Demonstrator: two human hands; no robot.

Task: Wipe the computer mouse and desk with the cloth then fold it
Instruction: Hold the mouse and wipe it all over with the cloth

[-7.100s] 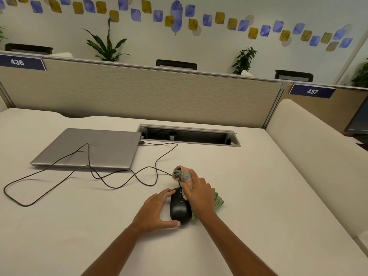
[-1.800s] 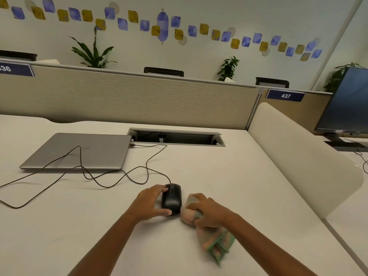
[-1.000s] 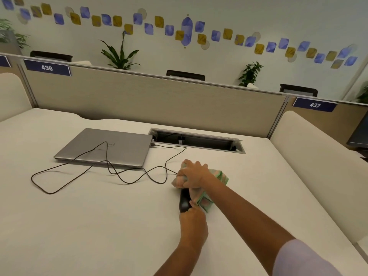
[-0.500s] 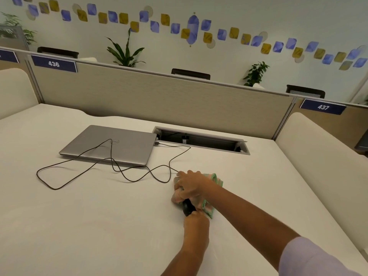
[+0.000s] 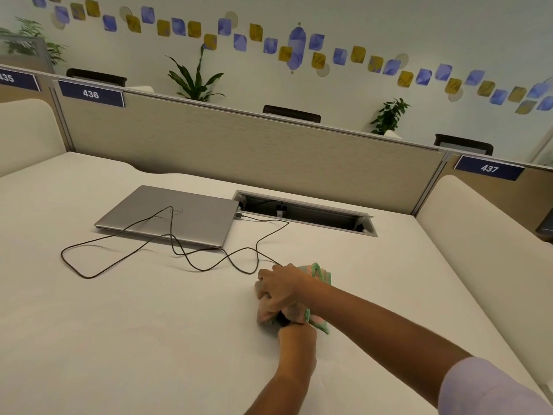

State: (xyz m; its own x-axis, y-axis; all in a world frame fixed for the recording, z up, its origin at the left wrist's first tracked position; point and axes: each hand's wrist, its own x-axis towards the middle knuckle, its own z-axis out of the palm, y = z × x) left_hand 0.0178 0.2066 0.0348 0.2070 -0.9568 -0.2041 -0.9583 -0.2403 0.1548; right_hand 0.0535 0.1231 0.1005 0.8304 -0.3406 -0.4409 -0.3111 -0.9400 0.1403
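Since half a second ago the right hand [image 5: 281, 290] has drawn the cloth [image 5: 319, 274] nearer along the computer mouse [image 5: 281, 319], so less of the black shell shows than before. Only a small dark patch remains visible between the two hands. The right hand lies on top, fingers curled down round the bunched pink and green cloth and pressing it onto the mouse. Folds of the cloth spill out on the far right side of the hand and again on the near right, by the wrist.

The left hand [image 5: 296, 339] comes in from the near edge and meets the near end of the mouse. Its fingers are tucked out of sight under the cloth (whether they grip the mouse or only brace it, I cannot tell).

The mouse sits on the white desk [image 5: 125, 324], right of the middle and towards the near side. Its thin dark cable [image 5: 209, 266] loops away to the left over the desk and across the lid of a closed grey laptop [image 5: 191, 223], which lies farther off and to the left. Just right of the laptop is an open cable hatch [image 5: 329, 218] in the desktop. A beige partition [image 5: 239, 145] stands along the far edge.
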